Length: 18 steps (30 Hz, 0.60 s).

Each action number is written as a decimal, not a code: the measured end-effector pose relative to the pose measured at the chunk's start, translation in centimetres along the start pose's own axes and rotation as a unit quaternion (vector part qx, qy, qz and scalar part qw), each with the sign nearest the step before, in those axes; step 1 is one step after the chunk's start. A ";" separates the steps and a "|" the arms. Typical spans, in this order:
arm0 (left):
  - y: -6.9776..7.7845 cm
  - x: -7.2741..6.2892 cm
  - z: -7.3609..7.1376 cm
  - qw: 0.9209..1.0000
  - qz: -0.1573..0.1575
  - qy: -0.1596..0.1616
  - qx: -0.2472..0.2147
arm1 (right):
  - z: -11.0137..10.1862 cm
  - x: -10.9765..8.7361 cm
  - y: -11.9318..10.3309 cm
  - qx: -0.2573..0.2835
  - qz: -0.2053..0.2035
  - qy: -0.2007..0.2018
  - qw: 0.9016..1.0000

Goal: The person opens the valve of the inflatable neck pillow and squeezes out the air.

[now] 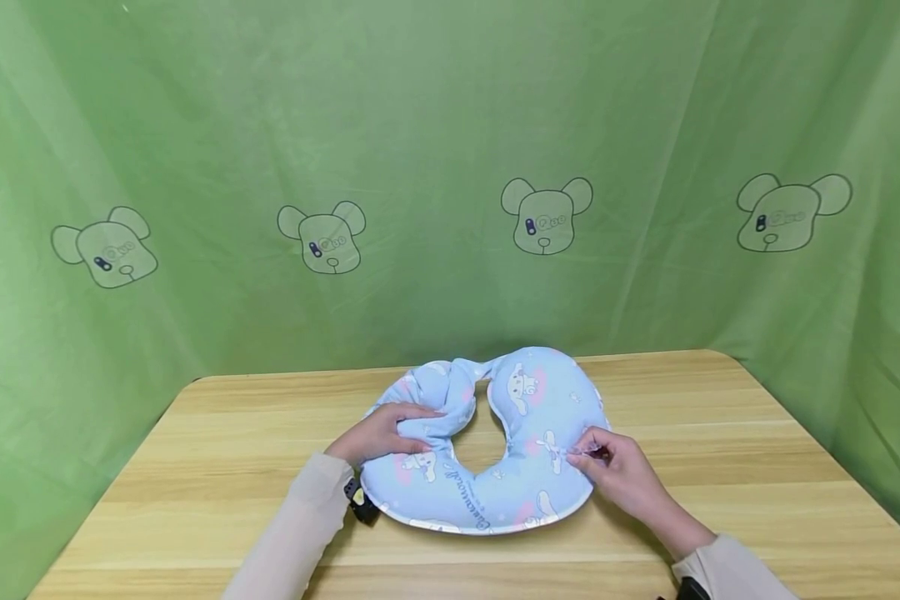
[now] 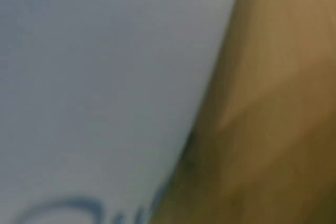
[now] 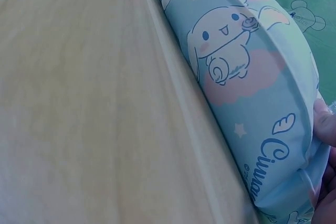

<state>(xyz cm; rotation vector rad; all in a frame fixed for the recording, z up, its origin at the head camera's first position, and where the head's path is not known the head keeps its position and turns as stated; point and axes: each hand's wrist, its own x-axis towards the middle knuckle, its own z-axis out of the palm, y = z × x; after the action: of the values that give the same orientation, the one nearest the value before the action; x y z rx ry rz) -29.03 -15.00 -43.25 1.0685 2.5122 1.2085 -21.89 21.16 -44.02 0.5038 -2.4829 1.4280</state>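
Observation:
A light-blue U-shaped neck pillow (image 1: 480, 500) with white cartoon characters and pink patches lies on the table, its two ends toward the back. My left hand (image 1: 382, 433) grips its left arm, thumb and fingers spread over the creased fabric. At the pillow's right side, my right hand (image 1: 618, 471) pinches a small translucent piece at the surface; its exact kind cannot be made out. The right wrist view shows the pillow's seamed outer side (image 3: 247, 93), with part of the right hand (image 3: 325, 129) at the edge. Pillow surface (image 2: 105, 87) fills much of the blurred left wrist view.
The light wood-grain table (image 1: 720, 467) extends on both sides of the pillow. Behind it hangs a green curtain (image 1: 435, 125) with bear-head outlines. A black wrist device (image 1: 363, 504) sits under the left wrist, close to the pillow.

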 end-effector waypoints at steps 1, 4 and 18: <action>-0.1 0.0 0.0 1.000 -0.001 0.001 -0.002 | 0.0 0.0 0.0 0.000 0.000 0.001 1.000; -0.3 0.1 0.1 1.000 -0.006 0.005 -0.013 | 0.0 0.0 0.0 -0.001 -0.001 0.002 1.000; -0.6 0.4 0.4 0.998 -0.032 0.014 -0.047 | 0.0 0.0 0.1 0.000 0.006 0.000 1.000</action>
<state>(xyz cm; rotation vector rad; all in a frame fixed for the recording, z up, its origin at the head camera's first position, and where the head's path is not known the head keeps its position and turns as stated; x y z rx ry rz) -29.45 -14.75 -43.91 0.9491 2.4625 1.3185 -21.92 21.17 -44.07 0.4882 -2.4894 1.4331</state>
